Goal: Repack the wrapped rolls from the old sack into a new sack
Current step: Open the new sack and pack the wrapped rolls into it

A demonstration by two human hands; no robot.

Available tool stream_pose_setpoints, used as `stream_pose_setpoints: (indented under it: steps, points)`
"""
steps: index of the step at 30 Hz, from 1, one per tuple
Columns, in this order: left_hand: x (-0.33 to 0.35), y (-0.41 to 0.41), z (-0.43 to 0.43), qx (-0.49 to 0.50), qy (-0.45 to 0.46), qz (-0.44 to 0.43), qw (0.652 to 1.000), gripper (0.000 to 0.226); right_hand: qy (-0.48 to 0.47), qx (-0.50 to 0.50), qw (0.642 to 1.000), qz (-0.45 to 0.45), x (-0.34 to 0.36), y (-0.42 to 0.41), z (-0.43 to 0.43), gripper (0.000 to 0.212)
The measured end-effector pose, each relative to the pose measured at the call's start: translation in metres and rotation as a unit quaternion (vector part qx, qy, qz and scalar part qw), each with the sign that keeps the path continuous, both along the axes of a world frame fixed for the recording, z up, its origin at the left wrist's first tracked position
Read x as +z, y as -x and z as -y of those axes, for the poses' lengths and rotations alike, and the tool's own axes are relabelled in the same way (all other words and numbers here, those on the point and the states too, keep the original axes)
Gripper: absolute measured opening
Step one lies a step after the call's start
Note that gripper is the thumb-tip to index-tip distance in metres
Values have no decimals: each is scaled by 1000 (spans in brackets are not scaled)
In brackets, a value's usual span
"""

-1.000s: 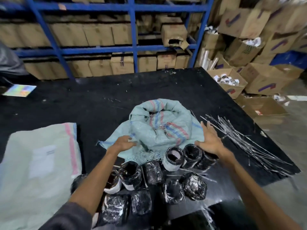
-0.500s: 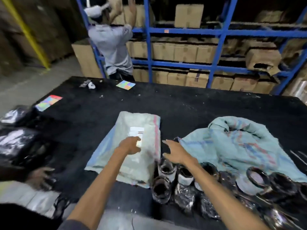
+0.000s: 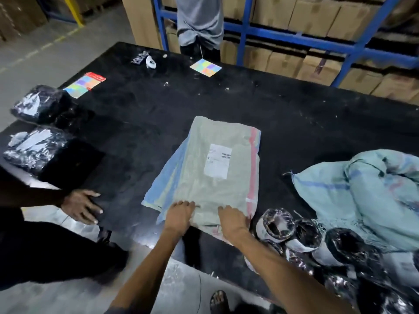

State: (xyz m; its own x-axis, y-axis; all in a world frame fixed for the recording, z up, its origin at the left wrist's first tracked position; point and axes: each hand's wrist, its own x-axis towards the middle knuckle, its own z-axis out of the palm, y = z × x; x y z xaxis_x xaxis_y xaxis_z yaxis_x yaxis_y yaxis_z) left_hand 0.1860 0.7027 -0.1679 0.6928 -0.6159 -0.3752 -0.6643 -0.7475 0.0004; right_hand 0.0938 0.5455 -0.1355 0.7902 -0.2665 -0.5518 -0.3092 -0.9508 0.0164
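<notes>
A flat folded new sack, pale green with a pink stripe and a white label, lies on the black table. My left hand and my right hand both rest on its near edge, fingers curled onto the fabric. Whether they pinch the sack I cannot tell for sure. The crumpled old sack, light blue-green, sits at the right. Several rolls wrapped in shiny black plastic lie in a heap at the table's near right, just right of my right hand.
Another person's hand presses on the table's near left edge. Wrapped black bundles lie at the far left. Coloured cards and small bits sit at the back. A person in grey stands by blue racks of cartons.
My view swung left from the old sack to the new sack. Both hands left the old sack and rolls and now lie on the new sack's near edge.
</notes>
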Motion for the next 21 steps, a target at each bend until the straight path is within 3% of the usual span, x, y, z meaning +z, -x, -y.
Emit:
stream_pose_setpoints:
  steps: [4, 8, 15, 18, 21]
  points:
    - [52, -22, 28, 53, 26, 11, 998, 32, -62, -31, 991, 116, 37, -24, 39, 39]
    - [150, -55, 84, 80, 154, 90, 981, 16, -61, -82, 958, 268, 120, -60, 102, 42]
    - [372, -69, 223, 40, 375, 212, 902, 25, -86, -131, 851, 500, 329, -52, 240, 30]
    - [460, -47, 282, 10, 438, 243, 866, 3, -47, -129, 807, 574, 409, -17, 301, 37]
    - [514, -16, 334, -9, 471, 216, 855, 12, 18, -155, 763, 628, 454, 31, 350, 50]
